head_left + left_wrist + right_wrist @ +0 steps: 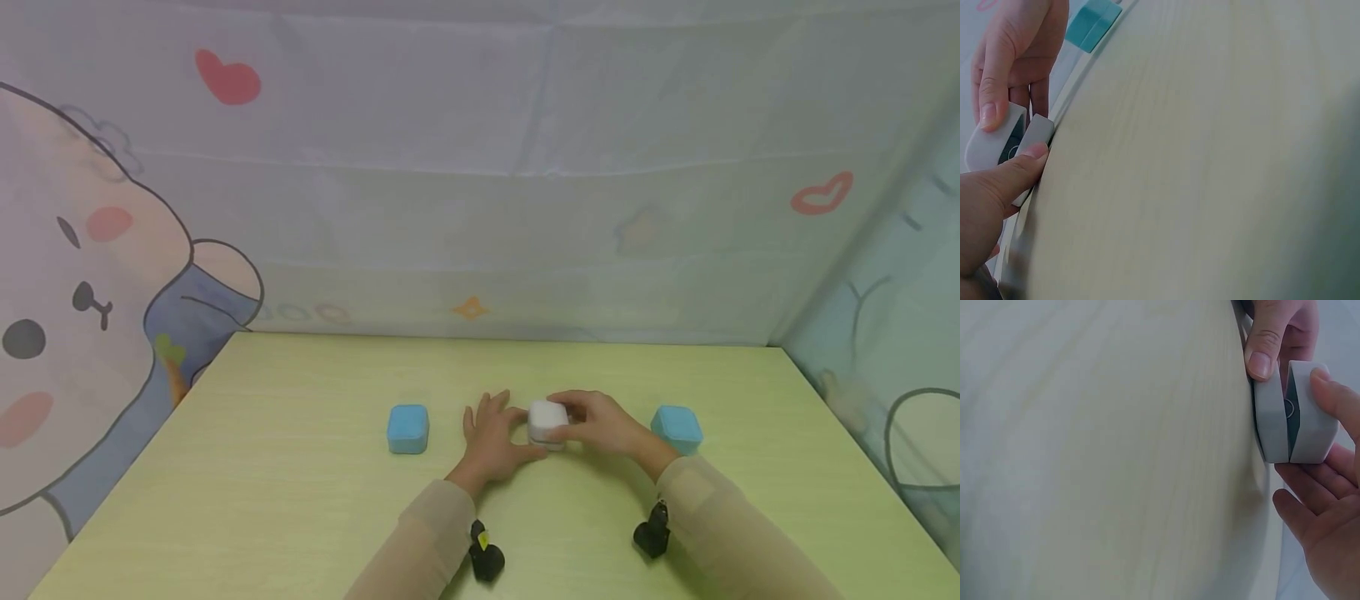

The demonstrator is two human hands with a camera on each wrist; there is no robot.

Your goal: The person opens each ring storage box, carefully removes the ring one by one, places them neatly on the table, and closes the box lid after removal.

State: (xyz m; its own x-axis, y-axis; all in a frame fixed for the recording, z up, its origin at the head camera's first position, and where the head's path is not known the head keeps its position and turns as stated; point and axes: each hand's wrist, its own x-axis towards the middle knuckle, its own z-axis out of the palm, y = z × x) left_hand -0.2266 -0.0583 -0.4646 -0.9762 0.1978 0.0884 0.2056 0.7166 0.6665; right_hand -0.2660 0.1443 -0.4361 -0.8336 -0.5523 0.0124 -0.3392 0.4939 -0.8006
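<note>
A small white jewelry box (547, 414) stands on the table between both hands. Its lid (1317, 428) is tilted partway up from the base (1270, 428), and the gap shows a dark lining with a thin ring-like loop (1290, 409). My left hand (495, 443) holds the base low down, thumb on the near side; its fingers behind are partly hidden. From the right, my right hand (600, 423) pinches the lid, with the thumb in front and fingers at the back.
One light-blue box (408, 429) sits left of the left hand. Another light-blue box (677, 428) lies behind the right wrist, partly covered by it. Black devices (487, 558) hang at both wrists. A printed cloth (480, 208) rises behind the pale wooden table (247, 500).
</note>
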